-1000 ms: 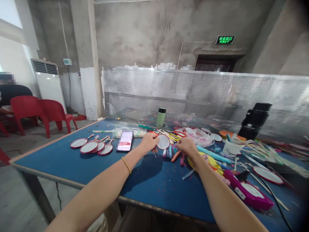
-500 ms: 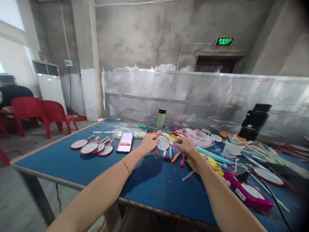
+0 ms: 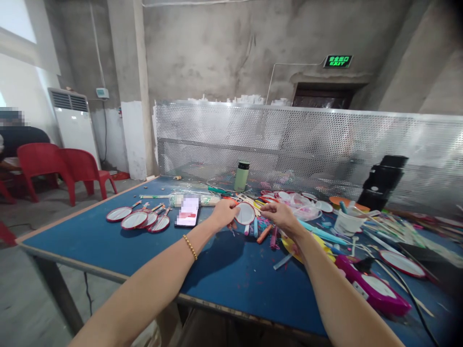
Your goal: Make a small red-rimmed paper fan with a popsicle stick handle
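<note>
A small round white disc with a red rim point(image 3: 245, 213) is pinched at its left edge by my left hand point(image 3: 226, 214), held above the blue table point(image 3: 231, 289). On its right side my right hand point(image 3: 278, 215) has its thumb and fingers pressed together around something thin, too small to make out. Several similar red-rimmed discs with handles point(image 3: 134, 220) lie at the left. Between them and my left hand lies a phone point(image 3: 188, 212) with a lit screen. Colored sticks point(image 3: 265, 233) lie just beyond and below the disc.
A green bottle point(image 3: 241, 177) stands at the back. On the right are a white cup point(image 3: 347, 223) with tools, a yellow item point(image 3: 323, 246), a purple power strip point(image 3: 376, 286) with a cable, and a black object point(image 3: 382, 182). A person point(image 3: 25, 137) sits far left by red chairs point(image 3: 80, 168).
My right hand has shifted slightly left, and its fingers have stretched a little toward the disc. My left hand and the disc stay almost where they were.
</note>
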`<state>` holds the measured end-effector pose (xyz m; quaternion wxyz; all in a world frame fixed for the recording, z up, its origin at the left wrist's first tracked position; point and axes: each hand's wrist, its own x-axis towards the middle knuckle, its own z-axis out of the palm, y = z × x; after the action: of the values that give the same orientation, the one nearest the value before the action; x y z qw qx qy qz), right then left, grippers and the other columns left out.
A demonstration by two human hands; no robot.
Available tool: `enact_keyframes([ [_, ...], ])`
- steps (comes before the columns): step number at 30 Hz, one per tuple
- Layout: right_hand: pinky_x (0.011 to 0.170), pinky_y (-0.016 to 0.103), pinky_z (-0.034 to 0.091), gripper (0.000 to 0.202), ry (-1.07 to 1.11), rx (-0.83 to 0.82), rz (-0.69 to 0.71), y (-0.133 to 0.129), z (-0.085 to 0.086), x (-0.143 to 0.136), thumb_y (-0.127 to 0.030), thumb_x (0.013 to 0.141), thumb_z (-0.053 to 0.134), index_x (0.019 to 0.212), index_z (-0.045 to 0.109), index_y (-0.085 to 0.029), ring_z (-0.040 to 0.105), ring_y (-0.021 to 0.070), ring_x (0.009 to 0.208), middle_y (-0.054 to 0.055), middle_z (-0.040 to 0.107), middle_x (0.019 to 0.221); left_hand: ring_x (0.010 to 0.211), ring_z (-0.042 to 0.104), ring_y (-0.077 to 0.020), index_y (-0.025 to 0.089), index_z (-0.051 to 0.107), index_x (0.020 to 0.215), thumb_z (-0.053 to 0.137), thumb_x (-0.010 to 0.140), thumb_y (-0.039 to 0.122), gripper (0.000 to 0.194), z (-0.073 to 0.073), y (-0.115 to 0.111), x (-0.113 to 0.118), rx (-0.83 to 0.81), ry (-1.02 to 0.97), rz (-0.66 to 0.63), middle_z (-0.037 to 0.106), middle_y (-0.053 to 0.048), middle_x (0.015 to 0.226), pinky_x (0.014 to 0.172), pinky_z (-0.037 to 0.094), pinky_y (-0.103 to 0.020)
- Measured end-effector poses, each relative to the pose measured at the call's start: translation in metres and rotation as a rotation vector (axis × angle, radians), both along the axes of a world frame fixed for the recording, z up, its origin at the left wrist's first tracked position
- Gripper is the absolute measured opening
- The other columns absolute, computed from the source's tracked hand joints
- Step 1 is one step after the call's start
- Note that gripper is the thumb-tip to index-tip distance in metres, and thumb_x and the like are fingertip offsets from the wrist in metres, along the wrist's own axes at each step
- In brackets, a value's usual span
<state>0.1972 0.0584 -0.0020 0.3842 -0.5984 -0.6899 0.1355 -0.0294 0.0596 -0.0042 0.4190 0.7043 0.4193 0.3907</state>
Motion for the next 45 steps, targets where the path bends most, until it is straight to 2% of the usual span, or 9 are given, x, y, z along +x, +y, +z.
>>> enact_keyframes([
  [6,0.059,0.025,0.049,0.033,0.043,0.008,0.070,-0.006,0.006,-0.003,-0.034,0.077,0.062,0.100,0.071,-0.012,0.065,0.0164,0.069,0.007,0.073,0.083,0.044,0.061,-0.0132,0.014,0.056,0.081,0.046,0.088,0.009,0.013,0.006,-0.007,0.000,-0.047,-0.021,-0.035,0.058,0.002,0.051,0.040,0.041,-0.019],
  [12,0.063,0.025,0.045,0.014,-0.076,0.002,-0.005,0.006,-0.003,0.008,-0.018,0.063,0.064,0.071,0.075,-0.016,0.063,0.0174,0.067,0.003,0.070,0.067,0.043,0.060,-0.0118,0.015,0.054,0.073,0.050,0.086,0.009,0.015,0.005,-0.008,0.000,-0.067,-0.010,-0.048,0.057,0.003,0.049,0.040,0.040,-0.017],
  [17,0.061,0.025,0.043,0.019,-0.119,-0.014,-0.035,0.011,-0.008,0.014,-0.021,0.066,0.061,0.076,0.077,-0.015,0.063,0.0174,0.066,0.003,0.071,0.067,0.043,0.060,-0.0118,0.015,0.052,0.070,0.050,0.086,0.009,0.017,0.003,-0.006,0.000,-0.055,-0.014,-0.068,0.057,0.003,0.049,0.040,0.039,-0.017],
  [23,0.061,0.025,0.041,0.016,-0.138,0.013,-0.078,0.012,-0.007,0.012,-0.021,0.064,0.062,0.070,0.077,-0.020,0.063,0.0177,0.066,0.001,0.068,0.062,0.043,0.060,-0.0123,0.015,0.055,0.073,0.049,0.085,0.009,0.015,0.001,-0.004,0.001,-0.061,-0.015,-0.075,0.058,0.002,0.049,0.040,0.041,-0.018],
  [28,0.061,0.025,0.044,0.013,-0.055,0.030,-0.067,0.008,-0.004,0.010,-0.024,0.063,0.064,0.068,0.074,-0.019,0.064,0.0176,0.068,0.001,0.070,0.065,0.044,0.060,-0.0140,0.014,0.056,0.077,0.047,0.086,0.010,0.014,0.002,-0.005,0.001,-0.069,-0.024,-0.080,0.058,0.001,0.051,0.040,0.043,-0.020],
  [34,0.044,0.023,0.042,0.013,0.151,0.021,0.008,-0.001,0.000,-0.008,-0.028,0.071,0.053,0.074,0.062,-0.018,0.055,0.0126,0.046,0.000,0.063,0.057,0.043,0.060,-0.0135,0.014,0.052,0.076,0.045,0.085,0.004,0.015,0.007,-0.012,0.002,-0.118,-0.028,-0.101,0.057,0.001,0.049,0.041,0.043,-0.019],
  [41,0.039,0.021,0.040,0.016,0.273,0.029,0.109,-0.012,0.009,-0.022,-0.029,0.066,0.060,0.079,0.059,-0.019,0.052,0.0117,0.044,-0.002,0.059,0.055,0.043,0.060,-0.0141,0.011,0.058,0.092,0.043,0.081,0.002,0.021,0.010,-0.016,0.003,-0.187,-0.047,-0.190,0.061,-0.001,0.055,0.041,0.045,-0.020],
  [45,0.045,0.022,0.043,0.022,0.271,0.039,0.140,-0.012,0.007,-0.023,-0.032,0.065,0.064,0.082,0.060,-0.018,0.056,0.0120,0.051,0.000,0.065,0.065,0.045,0.061,-0.0131,0.010,0.061,0.099,0.047,0.075,0.001,0.029,0.008,-0.015,0.002,-0.230,-0.076,-0.267,0.063,-0.002,0.060,0.043,0.047,-0.019],
])
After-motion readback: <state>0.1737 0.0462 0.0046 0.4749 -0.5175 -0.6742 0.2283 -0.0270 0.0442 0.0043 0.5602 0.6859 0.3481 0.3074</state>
